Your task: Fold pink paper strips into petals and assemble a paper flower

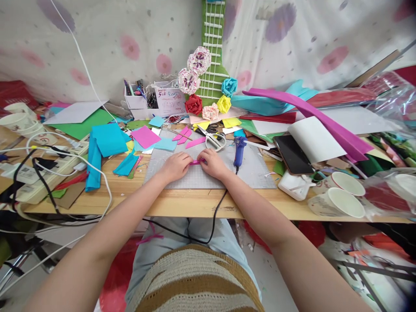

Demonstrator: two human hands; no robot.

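Observation:
Both my hands rest on a grey cutting mat point(253, 173) at the middle of the wooden table. My left hand point(175, 166) and my right hand point(212, 163) pinch the two ends of a small pink paper strip point(196, 161), fingers closed on it. More pink paper pieces point(183, 135) lie just beyond, next to scissors point(212, 138). A blue glue gun point(239, 148) lies to the right of my right hand, its black cord running off the table edge.
Sheets of coloured paper point(107, 141) cover the table. Paper flowers point(194, 104) and a white pen box point(136, 102) stand at the back. A phone point(293, 155) and paper cups point(341, 203) lie right; a power strip with cables point(35, 173) lies left.

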